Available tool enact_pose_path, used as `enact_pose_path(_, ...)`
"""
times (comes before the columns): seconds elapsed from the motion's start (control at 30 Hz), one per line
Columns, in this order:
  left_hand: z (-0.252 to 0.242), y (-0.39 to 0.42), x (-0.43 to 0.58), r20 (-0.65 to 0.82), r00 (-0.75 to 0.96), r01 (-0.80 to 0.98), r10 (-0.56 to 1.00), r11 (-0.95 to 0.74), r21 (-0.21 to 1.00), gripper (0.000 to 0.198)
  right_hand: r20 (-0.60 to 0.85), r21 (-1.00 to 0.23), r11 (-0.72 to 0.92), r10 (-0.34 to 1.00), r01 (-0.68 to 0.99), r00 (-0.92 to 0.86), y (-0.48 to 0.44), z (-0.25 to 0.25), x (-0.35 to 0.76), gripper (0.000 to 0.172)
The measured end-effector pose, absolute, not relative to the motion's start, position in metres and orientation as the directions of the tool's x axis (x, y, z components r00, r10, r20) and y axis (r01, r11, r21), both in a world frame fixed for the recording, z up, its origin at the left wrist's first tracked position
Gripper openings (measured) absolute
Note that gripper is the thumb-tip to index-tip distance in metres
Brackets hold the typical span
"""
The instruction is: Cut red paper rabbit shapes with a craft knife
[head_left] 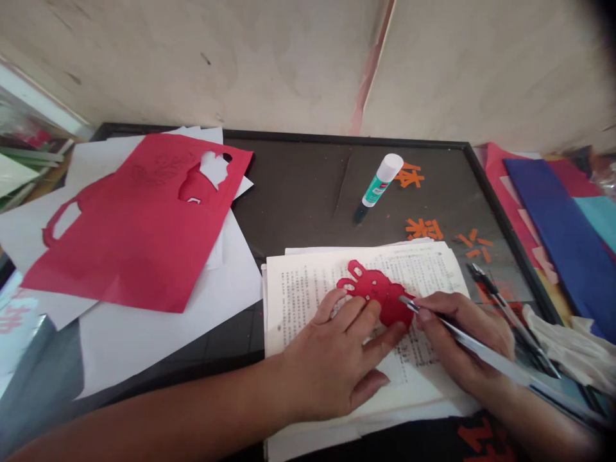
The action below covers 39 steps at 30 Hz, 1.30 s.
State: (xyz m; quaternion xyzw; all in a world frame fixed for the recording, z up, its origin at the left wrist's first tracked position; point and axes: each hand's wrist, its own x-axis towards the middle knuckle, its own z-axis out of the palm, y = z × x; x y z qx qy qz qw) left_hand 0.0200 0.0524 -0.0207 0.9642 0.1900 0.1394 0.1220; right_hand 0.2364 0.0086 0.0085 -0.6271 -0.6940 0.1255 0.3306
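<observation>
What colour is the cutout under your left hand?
Red, in the head view: cutout on printed pages, left hand pressing it, right hand holding a knife.

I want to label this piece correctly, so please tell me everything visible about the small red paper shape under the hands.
The small red paper shape is a thin, flat cut-out with rounded lobes at its upper left and small holes cut through it. It lies on printed pages. The left hand presses its lower edge with the fingertips, hiding part. The tip of a silver pen-like tool, held in the right hand, touches its right side.
</observation>
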Motion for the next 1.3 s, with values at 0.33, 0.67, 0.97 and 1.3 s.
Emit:
enact_pose_path(0.33, -0.021, 0.053, 0.021, 0.224, 0.892, 0.325, 0.392, -0.902, 0.284, 0.057, 0.126, -0.805, 0.002, 0.978, 0.593, 0.167, 0.015, -0.01, 0.251, 0.01)
enact_pose_path(0.67, -0.019, 0.052, 0.021, 0.259, 0.889, 0.313, 0.378, -0.914, 0.259, 0.053, 0.181, -0.704, 0.104, 0.983, 0.702, 0.036, 0.012, -0.005, 0.25, 0.009)
enact_pose_path(0.97, -0.021, 0.051, 0.022, 0.208, 0.89, 0.338, 0.406, -0.893, 0.296, 0.06, 0.08, -0.86, -0.039, 0.975, 0.51, 0.209, 0.016, -0.015, 0.256, 0.01)
enact_pose_path(1.3, -0.027, 0.051, 0.02, 0.242, 0.89, 0.326, 0.387, -0.909, 0.259, 0.054, -0.02, -0.989, -0.068, 0.945, 0.134, 0.328, 0.027, -0.027, 0.257, 0.004)
